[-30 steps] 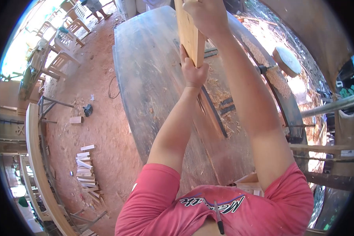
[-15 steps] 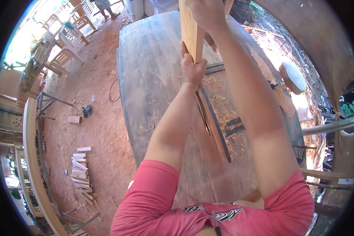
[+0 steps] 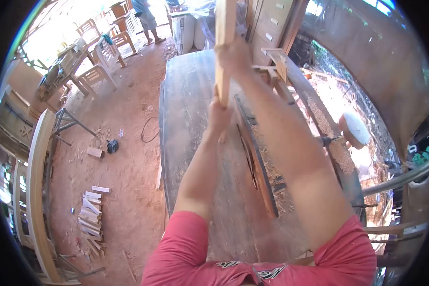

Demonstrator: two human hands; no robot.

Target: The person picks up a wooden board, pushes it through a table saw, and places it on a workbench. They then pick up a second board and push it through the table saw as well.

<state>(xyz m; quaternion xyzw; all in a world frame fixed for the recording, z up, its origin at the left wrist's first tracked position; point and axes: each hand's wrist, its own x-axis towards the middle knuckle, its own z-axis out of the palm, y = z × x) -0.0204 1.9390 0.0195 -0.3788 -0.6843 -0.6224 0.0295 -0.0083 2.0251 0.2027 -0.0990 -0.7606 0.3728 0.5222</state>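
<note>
A pale wooden board [image 3: 225, 24] stands out ahead of me over the large wooden worktable [image 3: 190, 95], its upper end passing out of view. Wrapped around its lower end is my left hand [image 3: 219, 117], which is blurred. Higher up, my right hand [image 3: 234, 55] grips the same board from the right side. Below the hands, a long dark-edged slot [image 3: 257, 167] runs through the tabletop, with wood shavings [image 3: 274, 167] along its right side.
On the right are a heap of sawdust [image 3: 341, 159] and a round pale block [image 3: 353, 129] on a rod. Small wood offcuts [image 3: 90, 214] lie on the earth floor to the left, near a long curved beam [image 3: 38, 190]. Wooden chairs [image 3: 97, 74] and a standing person [image 3: 145, 19] are farther back.
The view has tilted upward, showing more of the background. The board has turned so a narrower side faces me. Both hands still hold it.
</note>
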